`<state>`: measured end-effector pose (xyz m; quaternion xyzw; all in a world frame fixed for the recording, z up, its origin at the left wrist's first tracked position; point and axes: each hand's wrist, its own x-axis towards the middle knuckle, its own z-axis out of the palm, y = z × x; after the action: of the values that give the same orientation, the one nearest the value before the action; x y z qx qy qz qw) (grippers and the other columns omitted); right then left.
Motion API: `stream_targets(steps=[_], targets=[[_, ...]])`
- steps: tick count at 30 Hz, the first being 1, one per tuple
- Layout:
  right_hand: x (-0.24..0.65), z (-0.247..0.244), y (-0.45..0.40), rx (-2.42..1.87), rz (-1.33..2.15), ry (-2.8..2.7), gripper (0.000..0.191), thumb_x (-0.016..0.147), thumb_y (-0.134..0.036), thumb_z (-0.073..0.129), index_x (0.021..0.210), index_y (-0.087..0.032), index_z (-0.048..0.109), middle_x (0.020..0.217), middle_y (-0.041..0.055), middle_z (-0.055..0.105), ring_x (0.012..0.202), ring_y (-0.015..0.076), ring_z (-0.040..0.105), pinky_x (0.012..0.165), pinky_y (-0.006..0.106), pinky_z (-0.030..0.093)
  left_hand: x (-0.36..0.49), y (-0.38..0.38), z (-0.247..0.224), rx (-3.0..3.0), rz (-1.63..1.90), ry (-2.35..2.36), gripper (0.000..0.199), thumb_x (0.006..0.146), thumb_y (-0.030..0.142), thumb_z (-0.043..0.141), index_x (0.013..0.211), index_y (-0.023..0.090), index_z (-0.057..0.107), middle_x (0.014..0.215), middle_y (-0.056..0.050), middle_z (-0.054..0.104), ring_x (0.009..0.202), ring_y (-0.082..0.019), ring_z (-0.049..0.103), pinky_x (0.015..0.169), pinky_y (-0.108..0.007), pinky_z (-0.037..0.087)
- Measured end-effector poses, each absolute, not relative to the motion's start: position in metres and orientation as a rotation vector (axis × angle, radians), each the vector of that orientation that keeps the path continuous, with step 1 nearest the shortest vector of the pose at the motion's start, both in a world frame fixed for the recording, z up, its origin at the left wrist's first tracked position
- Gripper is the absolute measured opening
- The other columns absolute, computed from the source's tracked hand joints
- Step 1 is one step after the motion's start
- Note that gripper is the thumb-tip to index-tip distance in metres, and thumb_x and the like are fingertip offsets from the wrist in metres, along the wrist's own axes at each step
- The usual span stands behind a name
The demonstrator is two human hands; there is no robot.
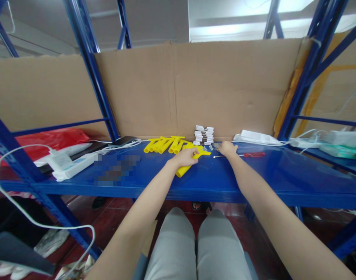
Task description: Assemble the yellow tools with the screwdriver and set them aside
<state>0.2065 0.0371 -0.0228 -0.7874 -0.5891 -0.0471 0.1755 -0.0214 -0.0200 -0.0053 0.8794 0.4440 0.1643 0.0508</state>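
1. Yellow tube (183, 170), centre frame: long axis slants from lower left to its forked end at upper right.
2. Left hand (186, 156) nearer; fingers curled closed around the tube, below the fork.
3. Right hand (228, 148) right of the fork, apart from it; fingers bent low over small pieces by the white stack (204, 137); grip or gap, cannot tell.
4. Red-handled screwdriver (253, 154) beside right wrist, lying crosswise.
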Motion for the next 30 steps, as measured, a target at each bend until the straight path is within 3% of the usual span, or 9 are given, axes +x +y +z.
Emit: stream_targets(steps=[5, 11, 16, 21, 25, 27, 30], targets=[[0.201, -0.02, 0.036, -2.197, -0.116, -1.646, 0.039, 0.09, -0.026, 0.046, 0.123, -0.013, 0.062, 0.122, 0.0197, 0.065, 0.116, 0.0286, 0.058, 0.09, 0.041, 0.041, -0.022, -0.019, -0.006, 2.68, 0.507, 1.339, 0.037, 0.078, 0.026, 0.058, 0.114, 0.019, 0.062, 0.097, -0.005, 0.069, 0.09, -0.023, 0.064, 0.076, -0.03, 0.049], [0.2, -0.009, 0.028, -2.098, -0.062, -1.556, 0.035, 0.09, -0.027, 0.046, 0.117, -0.017, 0.065, 0.121, 0.0171, 0.066, 0.115, 0.0292, 0.059, 0.089, 0.041, 0.044, -0.021, -0.019, -0.006, 2.669, 0.539, 1.365, 0.035, 0.077, 0.02, 0.06, 0.111, 0.017, 0.063, 0.109, -0.007, 0.069, 0.096, -0.023, 0.064, 0.083, -0.03, 0.049], [0.209, -0.001, 0.028, -1.988, -0.001, -1.393, 0.032, 0.088, -0.025, 0.047, 0.112, -0.017, 0.066, 0.115, 0.0175, 0.068, 0.107, 0.0284, 0.063, 0.083, 0.036, 0.047, -0.022, -0.017, -0.006, 2.636, 0.562, 1.375, 0.026, 0.076, 0.018, 0.06, 0.102, 0.016, 0.064, 0.105, -0.007, 0.069, 0.094, -0.022, 0.064, 0.082, -0.03, 0.049], [0.203, -0.001, 0.037, -1.737, 0.128, -1.35, 0.021, 0.083, -0.021, 0.053, 0.094, -0.012, 0.069, 0.089, 0.0129, 0.071, 0.085, 0.0224, 0.065, 0.071, 0.028, 0.048, -0.024, -0.012, -0.01, 2.619, 0.63, 1.327, 0.02, 0.078, 0.024, 0.061, 0.097, 0.017, 0.063, 0.102, -0.006, 0.068, 0.093, -0.021, 0.063, 0.083, -0.032, 0.049], [0.184, -0.001, 0.032, -1.441, 0.454, -1.388, 0.008, 0.076, -0.014, 0.058, 0.069, -0.014, 0.062, 0.056, -0.0003, 0.055, 0.054, 0.0116, 0.052, 0.052, 0.021, 0.039, -0.024, -0.011, -0.011, 2.608, 0.668, 1.356, 0.026, 0.079, 0.023, 0.061, 0.105, 0.018, 0.059, 0.104, -0.005, 0.067, 0.097, -0.021, 0.064, 0.085, -0.033, 0.05], [0.173, 0.001, 0.026, -1.334, 0.614, -1.402, 0.013, 0.072, -0.01, 0.059, 0.062, -0.016, 0.056, 0.051, -0.0041, 0.048, 0.047, 0.0074, 0.043, 0.047, 0.018, 0.034, -0.023, -0.012, -0.011, 2.587, 0.691, 1.388, 0.036, 0.08, 0.021, 0.061, 0.115, 0.018, 0.055, 0.109, -0.006, 0.067, 0.101, -0.022, 0.064, 0.087, -0.033, 0.05], [0.159, 0.004, 0.017, -1.271, 0.747, -1.423, 0.015, 0.072, -0.005, 0.058, 0.063, -0.016, 0.055, 0.052, -0.0043, 0.049, 0.047, 0.0062, 0.043, 0.043, 0.016, 0.03, -0.024, -0.013, -0.01, 2.568, 0.714, 1.44, 0.051, 0.081, 0.02, 0.061, 0.13, 0.017, 0.047, 0.123, -0.011, 0.064, 0.114, -0.024, 0.061, 0.094, -0.034, 0.048]])
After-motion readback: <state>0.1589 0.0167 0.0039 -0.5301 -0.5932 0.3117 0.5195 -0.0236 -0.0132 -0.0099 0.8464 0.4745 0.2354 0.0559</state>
